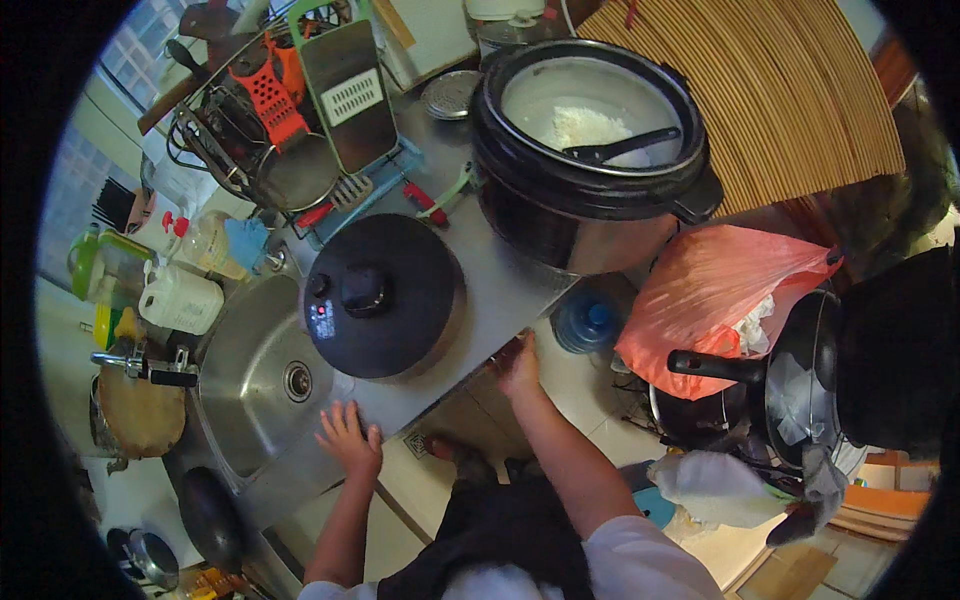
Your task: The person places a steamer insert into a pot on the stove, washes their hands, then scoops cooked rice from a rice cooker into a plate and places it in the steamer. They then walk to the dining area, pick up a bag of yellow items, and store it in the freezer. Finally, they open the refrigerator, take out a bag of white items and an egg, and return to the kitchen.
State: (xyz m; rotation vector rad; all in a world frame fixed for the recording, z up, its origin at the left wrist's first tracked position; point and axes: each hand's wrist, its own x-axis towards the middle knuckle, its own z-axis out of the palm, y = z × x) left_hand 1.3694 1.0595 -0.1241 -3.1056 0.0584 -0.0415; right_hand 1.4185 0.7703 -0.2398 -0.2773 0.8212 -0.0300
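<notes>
My left hand [350, 442] rests with its fingers spread on the steel rim of the sink [259, 375], near the counter's front edge. My right hand [519, 367] is at the front edge of the steel counter [487, 300]; its fingers are partly hidden, and whether they grip anything does not show. Between and beyond the hands lies a round dark lid [405, 300] with a knob and a small lit red light. Behind it stands a large rice cooker [577, 232], uncovered, with white rice [585, 126] and a black rice paddle [637, 142] inside.
Left of the lid, a wire rack holds graters [270, 101] and a strainer [296, 176]. Bottles and a white jug [182, 298] line the sink's far side by the faucet [142, 365]. At right hang a red plastic bag [705, 292] and a frying pan [802, 375]. A blue water bottle [587, 321] stands below.
</notes>
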